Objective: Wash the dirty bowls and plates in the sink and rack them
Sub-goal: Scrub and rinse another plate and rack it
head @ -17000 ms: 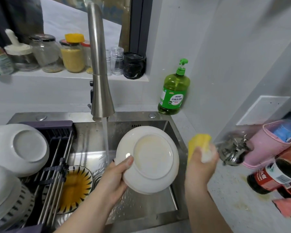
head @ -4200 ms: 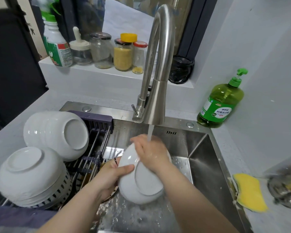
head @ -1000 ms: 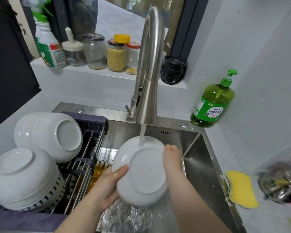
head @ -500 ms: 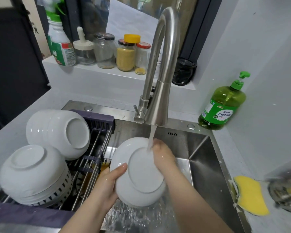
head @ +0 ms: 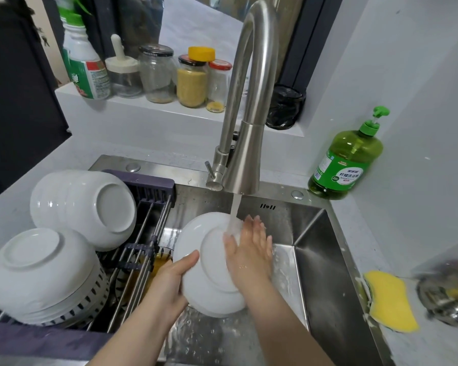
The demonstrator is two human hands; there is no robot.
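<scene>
The right hand [head: 249, 249] had changed its work on the plate [head: 209, 265]: half a second before it was bunched near the top of the underside under the stream, and a second before it was gripping the right rim, but at this moment it lay flat and open, fingers spread, palm pressed against the right part of the plate's back with water [head: 234, 220] from the tap [head: 245, 159] running over its fingertips. The left hand [head: 175, 278] held the plate by its left rim, thumb across the back, much as it had in the earlier frames. The plate stood tilted over the sink [head: 315, 260], underside toward the camera, directly beneath the spout. The sponge [head: 389, 299] lay on the counter at the right, well apart from both hands, as it had four seconds earlier — so scrubbing looked finished and this was most likely a bare-hand rinse, wiping suds off the back. That suggests the plate was close to ready for the rack [head: 143, 233], where overturned white bowls [head: 82, 210] were already stacked at the left. A patterned dish with yellowish residue [head: 160, 262] showed below the rack bars, apparently unwashed — so, by my judgement, at least one piece remained after this one.
</scene>
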